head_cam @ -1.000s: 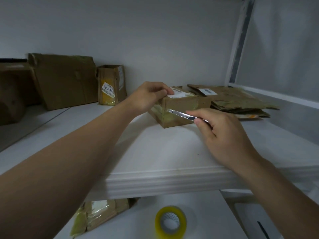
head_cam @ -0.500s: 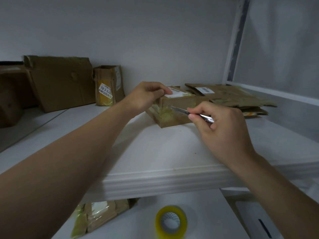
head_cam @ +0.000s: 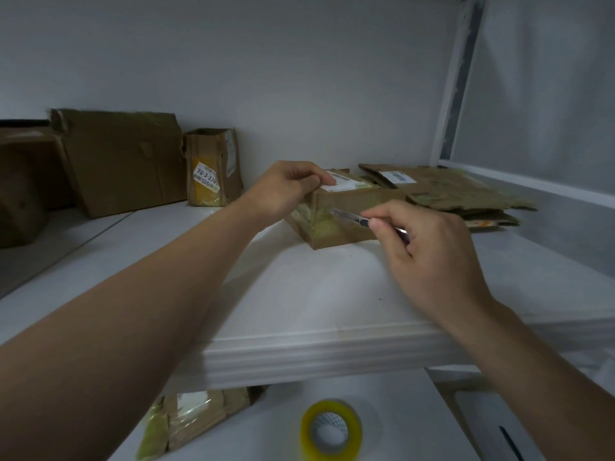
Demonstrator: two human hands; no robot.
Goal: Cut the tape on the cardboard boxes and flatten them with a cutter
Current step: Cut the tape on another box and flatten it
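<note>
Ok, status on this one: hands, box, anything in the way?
Left hand grips the small box at its top corner. Right hand pinches the cutter, blade at the box's taped front face. Nothing blocks the blade.

The white counter has a thick front edge with grooves. A small box sits on it near the middle, with shiny tape on its sides and a white sticker on top. Just behind and right of the small box lies a pile of flat cardboard. Left of the small box, back by the wall, a thin box stands up with a sticker that says 78-3-330. Further left stands a big brown box, all dented. Below the small box, on a lower white shelf, lie a yellow tape roll and a taped box.
</note>
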